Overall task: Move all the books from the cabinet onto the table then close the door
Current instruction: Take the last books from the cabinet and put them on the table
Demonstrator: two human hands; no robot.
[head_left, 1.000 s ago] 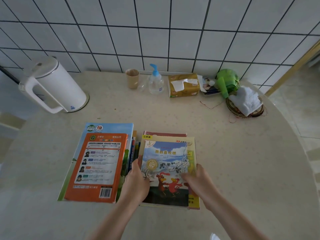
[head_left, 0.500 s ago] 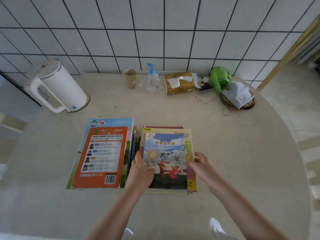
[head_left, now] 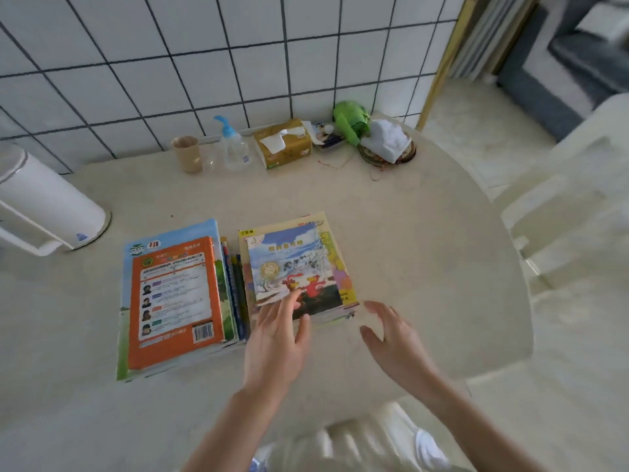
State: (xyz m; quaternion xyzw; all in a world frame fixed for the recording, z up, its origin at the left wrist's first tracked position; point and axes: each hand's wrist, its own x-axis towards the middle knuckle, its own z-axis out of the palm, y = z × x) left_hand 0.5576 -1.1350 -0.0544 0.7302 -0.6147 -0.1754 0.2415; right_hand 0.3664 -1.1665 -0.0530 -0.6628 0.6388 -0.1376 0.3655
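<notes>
standing over a pale round table [head_left: 408, 233], a person holds both hands above its near edge. the left hand [head_left: 275, 338] has loose, straight fingers whose tips overlap the near edge of the rooster book [head_left: 292, 267], which tops the right stack. the right hand [head_left: 391, 338] hovers spread and holding nothing, just right of that stack. an orange book [head_left: 173, 298] tops the left stack, the two stacks side by side.
</notes>
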